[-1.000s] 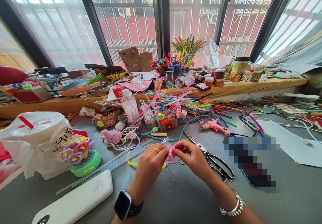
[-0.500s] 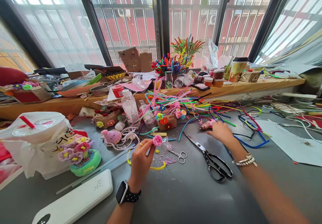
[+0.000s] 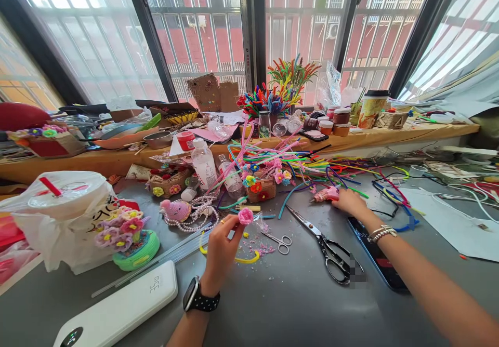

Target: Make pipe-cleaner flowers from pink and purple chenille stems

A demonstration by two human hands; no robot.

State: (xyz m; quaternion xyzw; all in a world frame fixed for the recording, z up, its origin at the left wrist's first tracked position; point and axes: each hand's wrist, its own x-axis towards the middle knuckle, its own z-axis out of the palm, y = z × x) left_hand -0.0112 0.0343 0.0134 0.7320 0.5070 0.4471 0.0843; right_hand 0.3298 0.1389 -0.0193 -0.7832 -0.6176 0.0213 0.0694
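A small pink flower of fuzzy pipe cleaner (image 3: 245, 216) is pinched upright between the thumb and fingers of my left hand (image 3: 221, 248). On the right, my right hand (image 3: 350, 202) has its fingers closed at the rear end of a pink glue gun (image 3: 326, 194), whose nozzle points left. The fingertips are partly hidden. Large black-handled scissors (image 3: 325, 245) lie between my hands. Small silver scissors (image 3: 278, 240) rest near the flower, beside pink scraps (image 3: 263, 248) and a bent yellow pipe cleaner (image 3: 247, 258).
A white power bank (image 3: 120, 305) and clear glue sticks (image 3: 156, 261) lie at left, near a potted flower piece (image 3: 136, 248) and a bagged cup (image 3: 70, 207). Under my right forearm lies a phone (image 3: 376, 256). Bottles (image 3: 205, 165) and piled pipe cleaners (image 3: 304, 162) stand behind.
My right hand has shifted slightly right along the glue gun, and the forearm uncovers more of the phone. My left hand keeps the flower. The view has turned slightly.
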